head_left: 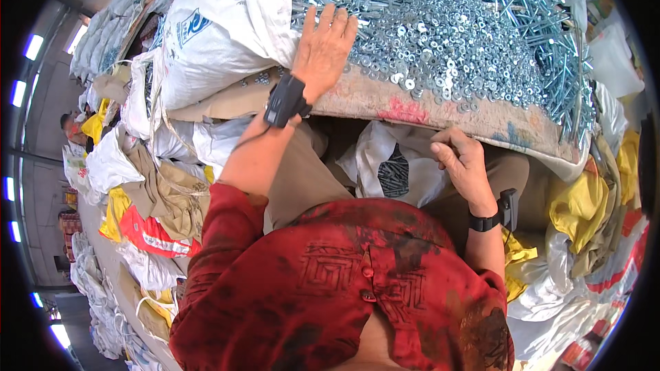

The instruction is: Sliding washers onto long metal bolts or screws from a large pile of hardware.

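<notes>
Resting my left hand flat, fingers spread, I press its palm on the near edge of the heap of silvery washers that covers the worn board in front of me. Long bolts lie mixed in along the far and right sides of the pile. My right hand sits lower, below the board's edge, its fingers curled and pinching the rim of a white plastic bag open on my lap; dark, thin pieces show inside it. A large white woven sack leans just beside my left wrist, touching the board. Both wrists carry black strapped devices.
</notes>
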Demonstrator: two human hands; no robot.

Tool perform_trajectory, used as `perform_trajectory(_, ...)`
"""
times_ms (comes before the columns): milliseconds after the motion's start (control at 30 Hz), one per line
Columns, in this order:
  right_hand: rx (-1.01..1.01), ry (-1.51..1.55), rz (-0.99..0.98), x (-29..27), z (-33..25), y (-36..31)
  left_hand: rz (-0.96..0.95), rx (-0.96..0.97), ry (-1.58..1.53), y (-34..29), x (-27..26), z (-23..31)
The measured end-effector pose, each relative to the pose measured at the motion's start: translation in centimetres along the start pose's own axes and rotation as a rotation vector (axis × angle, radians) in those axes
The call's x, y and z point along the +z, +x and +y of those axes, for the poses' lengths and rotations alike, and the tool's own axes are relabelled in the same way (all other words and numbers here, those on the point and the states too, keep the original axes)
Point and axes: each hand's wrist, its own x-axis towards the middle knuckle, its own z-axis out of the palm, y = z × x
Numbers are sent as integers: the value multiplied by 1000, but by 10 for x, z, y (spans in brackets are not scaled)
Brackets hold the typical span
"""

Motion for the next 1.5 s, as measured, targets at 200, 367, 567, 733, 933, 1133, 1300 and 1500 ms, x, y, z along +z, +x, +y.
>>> perform_trajectory(200,52,120,184,2,30,4,-212,129,-144,19,79,-12)
perform_trajectory(367,57,112,184,-1,32,8,35,154,-285,41,98,-10)
perform_trajectory(567,43,92,192,1,27,6,97,-49,-555,45,90,-13)
perform_trajectory(733,-23,112,174,11,13,0,255,-340,-561,54,64,-14)
perform_trajectory(933,-96,-116,232,16,5,15,114,-650,-1061,41,62,0)
perform_trajectory(1133,-258,-816,327,20,-15,79,-95,-1114,-1687,-1,17,55)
perform_trajectory(1300,-139,-1029,256,26,11,108,-166,-1219,-2067,-21,25,61)
perform_trajectory(1500,-79,-441,383,49,-14,145,-183,-1251,-2588,-23,32,41)
